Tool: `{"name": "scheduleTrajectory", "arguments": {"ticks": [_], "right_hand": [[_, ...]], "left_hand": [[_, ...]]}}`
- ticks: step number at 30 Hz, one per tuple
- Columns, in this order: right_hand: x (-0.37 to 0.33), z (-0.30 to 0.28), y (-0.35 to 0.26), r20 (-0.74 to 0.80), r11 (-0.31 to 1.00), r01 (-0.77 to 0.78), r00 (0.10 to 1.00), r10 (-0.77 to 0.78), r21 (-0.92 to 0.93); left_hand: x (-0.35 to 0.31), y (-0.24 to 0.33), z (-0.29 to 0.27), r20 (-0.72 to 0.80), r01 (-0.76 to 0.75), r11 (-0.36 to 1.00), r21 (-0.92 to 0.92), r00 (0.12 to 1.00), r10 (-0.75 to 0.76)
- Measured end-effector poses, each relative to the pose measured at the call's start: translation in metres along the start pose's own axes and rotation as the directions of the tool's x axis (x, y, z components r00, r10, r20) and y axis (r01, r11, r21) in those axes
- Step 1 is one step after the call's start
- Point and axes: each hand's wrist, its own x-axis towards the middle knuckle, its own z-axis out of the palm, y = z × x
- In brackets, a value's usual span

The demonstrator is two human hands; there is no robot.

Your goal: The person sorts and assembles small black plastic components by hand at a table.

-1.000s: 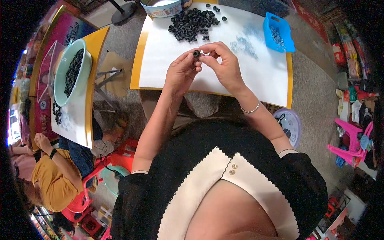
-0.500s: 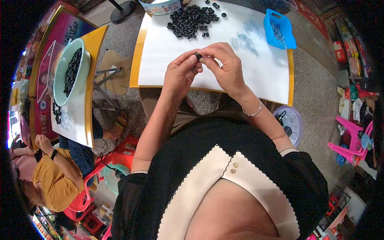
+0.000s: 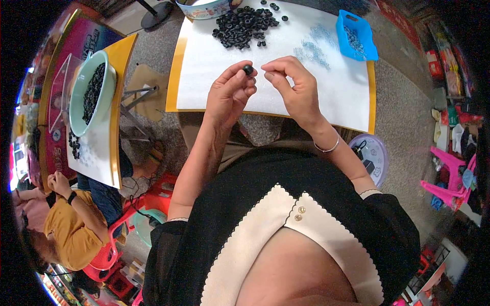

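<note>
Between the thumb and fingers of my left hand (image 3: 229, 94) is a small round black part (image 3: 248, 70), held up over the white tabletop (image 3: 214, 64). A little to its right, my right hand (image 3: 293, 89) is closed in a pinch, apart from the part. Anything in that pinch is too small to make out. Beyond my hands lies a heap of similar black parts (image 3: 242, 28), some showing a hole in the middle. Small clear pieces (image 3: 312, 53) are scattered to the right of the heap.
A blue plastic basket (image 3: 343, 38) with clear pieces stands at the far right, a printed tub (image 3: 206, 10) at the far edge. On a left-hand table, a mint-green bowl (image 3: 76, 109) holds black parts. A co-worker in a yellow shirt (image 3: 76, 229) sits there. A lilac stool (image 3: 377, 153) stands at right.
My right hand has drawn away to the right from the black part, leaving a gap. My left hand has shifted slightly left and keeps the part, now more exposed.
</note>
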Motion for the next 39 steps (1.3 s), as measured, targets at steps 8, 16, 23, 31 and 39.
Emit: {"name": "scheduleTrajectory", "arguments": {"ticks": [8,16,23,31,39], "right_hand": [[0.0,0.002,-0.007,0.029,0.995,0.016,0.999,-0.019,0.097],[0.0,-0.002,-0.004,0.047,0.997,0.075,0.996,-0.075,-0.001],[0.0,-0.006,-0.004,-0.021,0.999,-0.024,0.999,0.025,0.049],[-0.006,-0.004,0.005,0.033,0.998,0.065,0.997,-0.065,-0.023],[-0.04,-0.055,0.052,-0.052,0.887,-0.105,0.994,0.091,-0.449]], "left_hand": [[-0.003,-0.001,0.01,-0.009,-0.079,0.982,0.169,0.997,0.082],[-0.008,0.005,0.016,-0.051,0.058,0.969,0.24,0.998,-0.046],[-0.007,0.002,0.021,-0.112,0.109,0.991,-0.072,0.987,-0.117],[-0.008,-0.004,0.025,-0.109,0.162,0.98,0.112,0.983,-0.15],[-0.008,0.005,-0.014,-0.318,0.141,0.952,0.273,0.947,-0.049]]}}
